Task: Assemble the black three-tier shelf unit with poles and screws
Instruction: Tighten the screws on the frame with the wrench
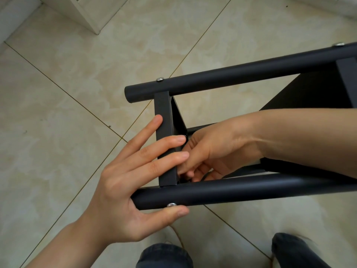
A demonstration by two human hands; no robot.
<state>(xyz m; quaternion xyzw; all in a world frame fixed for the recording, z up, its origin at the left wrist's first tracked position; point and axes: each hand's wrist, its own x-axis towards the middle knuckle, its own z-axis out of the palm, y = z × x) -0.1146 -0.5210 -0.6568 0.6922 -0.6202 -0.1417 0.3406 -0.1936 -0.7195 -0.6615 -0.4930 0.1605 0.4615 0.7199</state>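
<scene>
The black shelf unit lies on its side over the floor. Its near pole [231, 192] and far pole [222, 78] run left to right, joined by a black shelf edge [164, 120]. Silver screw heads sit in the near pole [171, 205] and the far pole [160, 79]. My left hand [135, 178] lies with straight fingers across the shelf edge, its thumb under the near pole by the screw. My right hand [212, 151] reaches inside the frame, fingers curled at the corner behind the shelf edge. What they pinch is hidden.
Beige floor tiles [67, 93] spread around the frame. A white cabinet base [92, 16] stands at the top left. My knees in dark trousers [166, 256] are at the bottom edge. A second shelf panel [309, 93] is at the right.
</scene>
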